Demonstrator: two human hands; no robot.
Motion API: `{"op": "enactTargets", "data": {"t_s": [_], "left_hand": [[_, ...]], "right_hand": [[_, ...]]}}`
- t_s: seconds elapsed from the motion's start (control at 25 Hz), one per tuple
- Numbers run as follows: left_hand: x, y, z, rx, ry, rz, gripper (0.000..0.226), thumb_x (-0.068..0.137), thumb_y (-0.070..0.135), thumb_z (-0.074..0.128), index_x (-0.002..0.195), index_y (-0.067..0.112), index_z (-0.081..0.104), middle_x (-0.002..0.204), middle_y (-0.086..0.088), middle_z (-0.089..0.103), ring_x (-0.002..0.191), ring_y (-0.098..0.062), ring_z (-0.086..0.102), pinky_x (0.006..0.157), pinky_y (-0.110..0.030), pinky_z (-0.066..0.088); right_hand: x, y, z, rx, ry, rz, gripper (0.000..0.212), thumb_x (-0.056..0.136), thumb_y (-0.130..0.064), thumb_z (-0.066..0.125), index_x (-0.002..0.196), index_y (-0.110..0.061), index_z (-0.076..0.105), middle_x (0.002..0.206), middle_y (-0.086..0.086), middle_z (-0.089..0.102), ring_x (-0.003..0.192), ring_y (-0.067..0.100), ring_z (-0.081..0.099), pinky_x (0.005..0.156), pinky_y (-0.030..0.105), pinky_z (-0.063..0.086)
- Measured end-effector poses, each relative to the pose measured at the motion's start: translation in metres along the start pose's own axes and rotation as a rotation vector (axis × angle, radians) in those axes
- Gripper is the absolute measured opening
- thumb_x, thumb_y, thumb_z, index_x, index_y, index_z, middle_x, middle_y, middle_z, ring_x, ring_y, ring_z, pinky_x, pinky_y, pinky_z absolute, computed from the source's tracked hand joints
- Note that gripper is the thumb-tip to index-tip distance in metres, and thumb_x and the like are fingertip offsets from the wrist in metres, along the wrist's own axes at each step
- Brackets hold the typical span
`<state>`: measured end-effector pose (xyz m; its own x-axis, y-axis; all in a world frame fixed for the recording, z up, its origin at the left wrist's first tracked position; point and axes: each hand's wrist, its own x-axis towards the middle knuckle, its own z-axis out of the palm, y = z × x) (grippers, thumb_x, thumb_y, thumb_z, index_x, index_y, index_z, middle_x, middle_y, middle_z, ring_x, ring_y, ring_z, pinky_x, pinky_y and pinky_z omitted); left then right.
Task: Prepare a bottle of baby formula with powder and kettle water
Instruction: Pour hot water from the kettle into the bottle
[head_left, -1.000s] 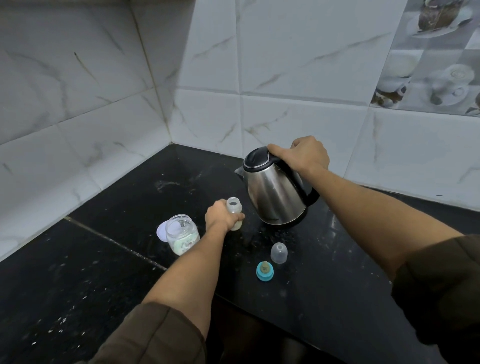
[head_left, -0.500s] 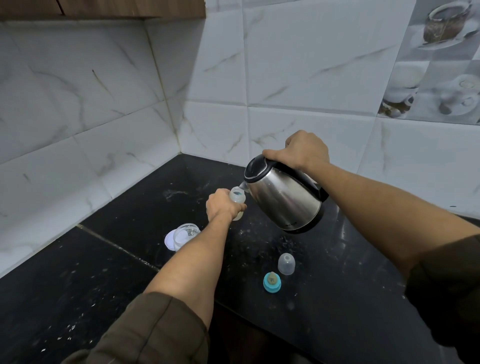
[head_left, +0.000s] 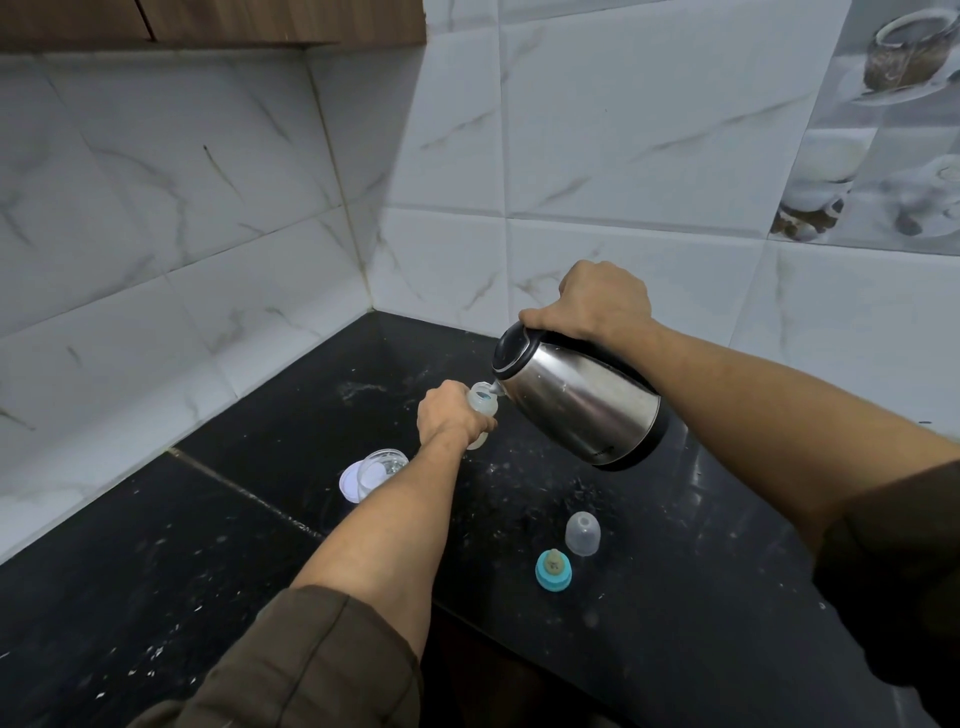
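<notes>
Small clear plastic baby bottle (head_left: 480, 415) stands on the black speckled worktop (head_left: 675, 597), my left hand (head_left: 449, 415) grasping it, while my right hand (head_left: 602, 304) clenches the tilted stainless-steel kettle (head_left: 576, 400), spout at its mouth.

A black speckled stone surface (head_left: 701, 597) fills the corner, with a thin seam running across its left part and pale crumbs scattered over it. White marble-look wall tiles (head_left: 597, 156) with grey veins rise behind its back and left edges. A decorative tile printed with cups (head_left: 883, 130) sits at upper right. A brown wooden cabinet underside (head_left: 208, 21) hangs above the left wall.
</notes>
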<state>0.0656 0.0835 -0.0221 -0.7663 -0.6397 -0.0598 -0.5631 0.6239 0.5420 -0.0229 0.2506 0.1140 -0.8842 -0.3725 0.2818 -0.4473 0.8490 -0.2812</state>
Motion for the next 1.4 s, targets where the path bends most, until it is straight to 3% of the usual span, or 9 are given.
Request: {"op": "enactTargets", "data": {"t_s": [0.48, 1.08, 1.4], "left_hand": [[0.0001, 0.0023, 0.0054, 0.041, -0.043, 0.037, 0.045, 0.072, 0.036, 0.093, 0.110, 0.021, 0.075, 0.104, -0.004, 0.075, 0.087, -0.018, 0.059, 0.077, -0.033, 0.052], [-0.0027, 0.0058, 0.0098, 0.035, -0.064, 0.046, 0.044, 0.071, 0.036, 0.094, 0.107, 0.021, 0.075, 0.102, -0.003, 0.075, 0.087, -0.018, 0.062, 0.078, -0.034, 0.054], [-0.0040, 0.0081, 0.0097, 0.017, -0.081, 0.056, 0.045, 0.072, 0.036, 0.094, 0.109, 0.021, 0.074, 0.103, -0.003, 0.075, 0.099, -0.020, 0.069, 0.086, -0.037, 0.057]], "right_hand": [[0.0011, -0.0056, -0.0022, -0.132, -0.036, -0.050, 0.054, 0.068, -0.071, 0.067, 0.070, -0.019, 0.054, 0.072, 0.000, 0.059, 0.074, 0.029, 0.062, 0.066, 0.032, 0.045], [0.0002, -0.0008, -0.0047, -0.172, -0.034, -0.064, 0.054, 0.069, -0.072, 0.065, 0.070, -0.019, 0.054, 0.071, 0.000, 0.059, 0.076, 0.030, 0.062, 0.068, 0.032, 0.047], [0.0002, -0.0005, -0.0061, -0.190, -0.036, -0.060, 0.054, 0.069, -0.072, 0.065, 0.069, -0.019, 0.053, 0.072, 0.000, 0.059, 0.074, 0.029, 0.062, 0.068, 0.033, 0.049]]}}
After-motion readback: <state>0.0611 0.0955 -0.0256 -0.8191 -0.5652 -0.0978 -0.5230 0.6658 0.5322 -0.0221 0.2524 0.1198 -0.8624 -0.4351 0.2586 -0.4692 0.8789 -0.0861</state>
